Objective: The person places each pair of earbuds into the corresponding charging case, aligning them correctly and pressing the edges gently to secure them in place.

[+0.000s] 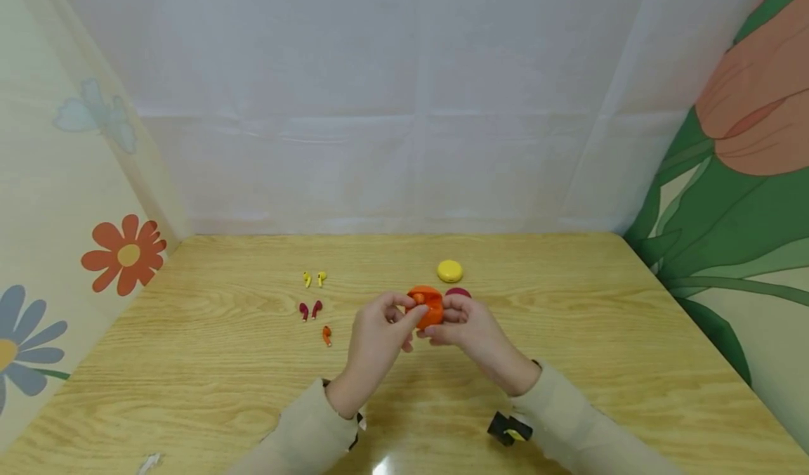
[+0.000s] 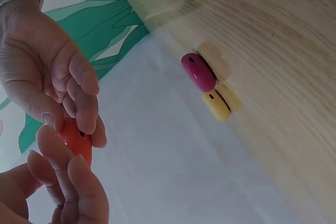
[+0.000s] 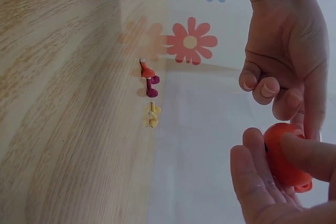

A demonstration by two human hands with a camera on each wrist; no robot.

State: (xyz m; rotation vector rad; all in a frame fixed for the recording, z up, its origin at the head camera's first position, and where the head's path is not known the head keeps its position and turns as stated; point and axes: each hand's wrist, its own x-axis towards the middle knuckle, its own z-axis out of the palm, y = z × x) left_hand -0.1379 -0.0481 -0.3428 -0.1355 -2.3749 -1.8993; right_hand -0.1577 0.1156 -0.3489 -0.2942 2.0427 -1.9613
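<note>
Above the table, my right hand (image 1: 474,327) grips an orange earbud case (image 1: 432,315) between thumb and fingers, its lid raised. In the right wrist view, the thumb lies across the rounded orange shell (image 3: 283,156). My left hand (image 1: 378,327) meets the case from the left, thumb and index finger pinching an orange earbud (image 1: 419,298) at its opening. The left fingers partly cover that earbud. A second orange earbud (image 1: 326,335) lies on the table, left of my left hand.
Two magenta earbuds (image 1: 310,310) and two yellow earbuds (image 1: 314,279) lie on the left of the wooden table (image 1: 240,376). Beyond the hands sit a yellow case (image 1: 450,271) and a magenta case (image 2: 198,72). A white curtain (image 1: 379,173) hangs behind the table.
</note>
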